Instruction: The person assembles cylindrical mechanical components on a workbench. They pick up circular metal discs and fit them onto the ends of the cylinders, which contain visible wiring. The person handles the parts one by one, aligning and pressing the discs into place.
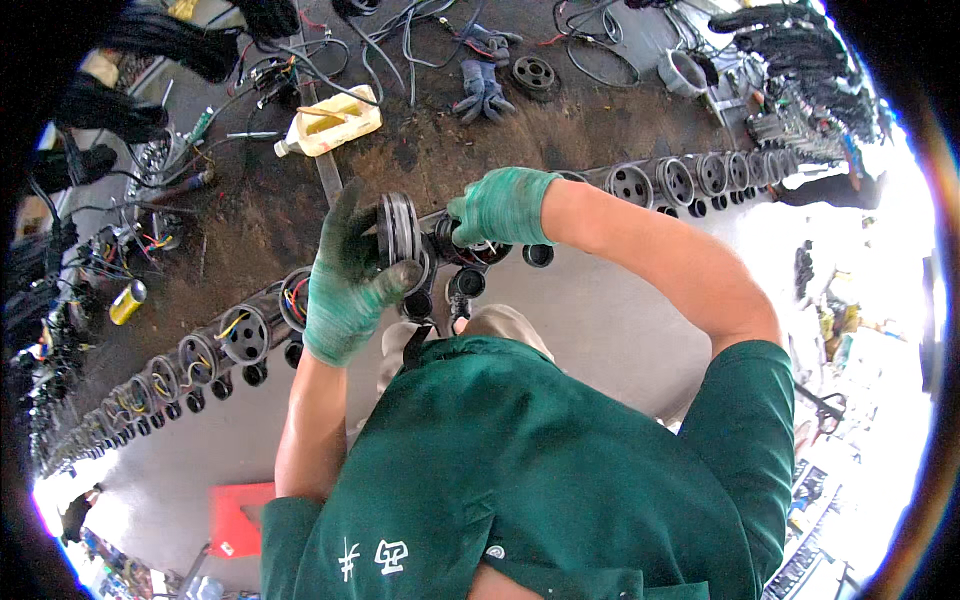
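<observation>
My left hand (345, 300), in a green glove with darkened fingers, grips a black ribbed round cover (400, 230) between thumb and fingers. The cover is held on edge, just left of an uncapped round black housing (490, 254). Over that housing's opening is my right hand (507, 208), also gloved in green. Its fingers bend down into the opening, and whatever is between them is hidden. Beside my left wrist, another open housing (296, 297) shows red and other coloured wires.
Similar round housings line the bench's near edge leftward (245, 335) and rightward (630, 185). On the stained brown bench (260, 190) lie a yellowish plastic jug (352, 122), grey gloves (483, 92), a black disc (533, 75), a yellow can (128, 301) and tangled cables (405, 30).
</observation>
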Available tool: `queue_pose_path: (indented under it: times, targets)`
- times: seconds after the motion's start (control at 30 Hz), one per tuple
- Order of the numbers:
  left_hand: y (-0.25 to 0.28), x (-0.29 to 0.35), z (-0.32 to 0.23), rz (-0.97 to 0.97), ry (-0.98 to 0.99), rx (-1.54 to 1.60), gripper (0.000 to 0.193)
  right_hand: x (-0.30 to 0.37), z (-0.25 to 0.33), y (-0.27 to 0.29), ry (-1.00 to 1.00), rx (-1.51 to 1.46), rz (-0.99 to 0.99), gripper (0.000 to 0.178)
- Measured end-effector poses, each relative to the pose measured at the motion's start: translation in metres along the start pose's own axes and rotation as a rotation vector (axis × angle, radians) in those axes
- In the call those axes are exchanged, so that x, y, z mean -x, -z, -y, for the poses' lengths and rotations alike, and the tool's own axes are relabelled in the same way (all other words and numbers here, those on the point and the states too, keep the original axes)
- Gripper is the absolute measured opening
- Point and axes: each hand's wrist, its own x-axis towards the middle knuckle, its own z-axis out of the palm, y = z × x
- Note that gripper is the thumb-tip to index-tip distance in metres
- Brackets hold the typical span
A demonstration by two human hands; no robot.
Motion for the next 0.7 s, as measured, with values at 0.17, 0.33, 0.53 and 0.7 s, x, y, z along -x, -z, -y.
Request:
queue_pose_path:
  times: [0.17, 0.33, 0.53, 0.7]
  targets:
    - [0.011, 0.017, 0.011, -0.044, -0.050, -0.008, 0.116, -0.023, -0.013, 0.006, 0.017, -0.043, 0.168, 0.023]
    - [-0.001, 0.032, 0.012, -0.137, -0.068, -0.034, 0.114, -0.041, -0.030, 0.008, 0.058, -0.045, 0.300, 0.023]
    - [-0.044, 0.046, 0.029, -0.345, -0.050, -0.049, 0.115, -0.046, -0.035, 0.031, 0.093, -0.082, 0.418, 0.031]
    - [-0.085, 0.059, 0.042, -0.463, 0.014, -0.047, 0.114, -0.041, -0.034, 0.041, 0.322, 0.095, 0.409, 0.028]
